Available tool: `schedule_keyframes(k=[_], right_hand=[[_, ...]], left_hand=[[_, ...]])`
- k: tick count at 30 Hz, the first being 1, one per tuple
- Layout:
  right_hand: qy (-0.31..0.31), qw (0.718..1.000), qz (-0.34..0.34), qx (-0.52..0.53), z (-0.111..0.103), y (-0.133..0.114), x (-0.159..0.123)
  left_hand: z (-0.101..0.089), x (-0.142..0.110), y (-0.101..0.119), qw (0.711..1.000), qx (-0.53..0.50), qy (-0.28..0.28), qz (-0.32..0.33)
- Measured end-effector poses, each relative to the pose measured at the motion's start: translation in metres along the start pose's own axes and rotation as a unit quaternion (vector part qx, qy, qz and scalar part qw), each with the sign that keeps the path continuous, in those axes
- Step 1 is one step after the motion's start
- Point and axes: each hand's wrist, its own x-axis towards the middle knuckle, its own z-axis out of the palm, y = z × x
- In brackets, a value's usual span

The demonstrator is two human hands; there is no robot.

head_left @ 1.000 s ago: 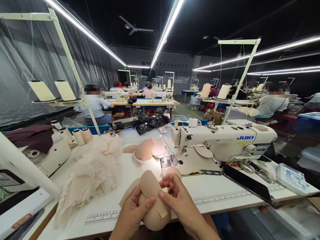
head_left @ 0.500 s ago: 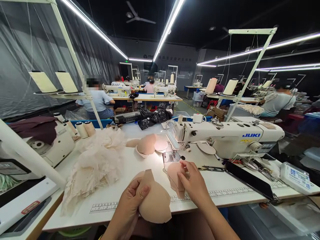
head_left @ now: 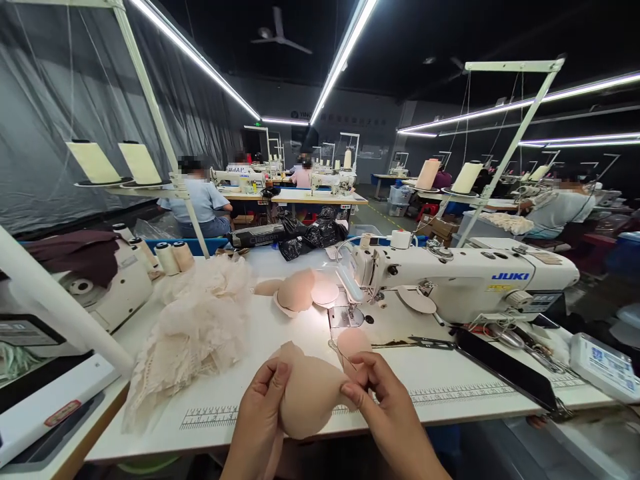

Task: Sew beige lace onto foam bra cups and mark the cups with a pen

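A beige moulded bra cup (head_left: 311,399) is held between my two hands above the table's front edge. My left hand (head_left: 261,408) grips its left side, thumb on the face. The right edge of the cup is pinched by my right hand (head_left: 386,405). Just behind my right fingers, partly hidden, a pinkish cup-shaped piece (head_left: 354,341) lies on the table beside a thin metal tool. More beige cups (head_left: 295,292) lie beyond, left of the lit needle area of the white sewing machine (head_left: 460,272).
Cream lace fabric (head_left: 197,327) is heaped on the left. At right lie black snips (head_left: 433,343), a long black tray (head_left: 505,370) and a white box (head_left: 603,365). Thread cones (head_left: 140,163) stand on a rack at upper left. Other people sit at machines farther back.
My right hand has moved left and down from the pinkish piece to the beige cup's right edge. In my left hand the cup has turned slightly, and its flat strip no longer stands out.
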Motion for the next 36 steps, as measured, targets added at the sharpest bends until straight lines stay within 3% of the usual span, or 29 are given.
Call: schedule_keyframes(k=[4, 7, 9, 11, 13, 15, 18, 21, 23, 25, 28, 30, 33, 36], right_hand=[[0.046, 0.992, -0.027, -0.115, -0.026, 0.021, 0.022], [0.064, 0.971, -0.052, -0.224, -0.042, 0.024, 0.031], [0.072, 0.967, -0.078, -0.232, -0.044, 0.013, 0.028], [0.013, 0.979, -0.077, -0.190, -0.036, -0.005, 0.021], [-0.095, 0.989, -0.035, -0.107, -0.022, -0.023, 0.014], [-0.161, 0.987, 0.017, -0.019, -0.007, -0.035, 0.011], [-0.150, 0.977, 0.086, 0.124, 0.011, -0.039, 0.020], [-0.045, 0.964, 0.119, 0.233, 0.026, -0.033, 0.036], [0.017, 0.960, 0.115, 0.255, 0.039, -0.027, 0.044], [0.040, 0.958, 0.116, 0.260, 0.053, -0.019, 0.045], [0.029, 0.975, 0.106, 0.192, 0.072, -0.002, 0.031], [-0.003, 0.998, 0.033, 0.058, 0.079, 0.008, 0.017], [-0.033, 0.987, -0.088, -0.128, 0.081, 0.013, -0.001], [-0.069, 0.990, -0.068, -0.100, 0.077, 0.002, -0.007]], left_hand=[[-0.008, 0.003, 0.004, 1.000, 0.019, 0.003, 0.012], [-0.013, 0.002, 0.007, 0.994, 0.094, -0.061, -0.008], [-0.013, 0.001, 0.007, 0.979, 0.170, -0.111, -0.006], [-0.009, 0.000, 0.006, 0.962, 0.232, -0.143, 0.001], [-0.005, -0.002, 0.005, 0.947, 0.273, -0.172, 0.000], [-0.003, -0.005, 0.006, 0.942, 0.269, -0.197, -0.027], [-0.010, -0.010, 0.012, 0.954, 0.175, -0.225, -0.099], [-0.026, -0.015, 0.024, 0.971, 0.072, -0.184, -0.132], [-0.037, -0.017, 0.033, 0.985, 0.046, -0.118, -0.114], [-0.046, -0.018, 0.042, 0.997, 0.037, -0.040, -0.059], [-0.057, -0.017, 0.053, 0.996, 0.035, 0.058, 0.050], [-0.062, -0.016, 0.058, 0.990, 0.040, 0.093, 0.095], [-0.063, -0.015, 0.058, 0.986, 0.053, 0.107, 0.118], [-0.057, -0.014, 0.049, 0.985, 0.073, 0.093, 0.122]])
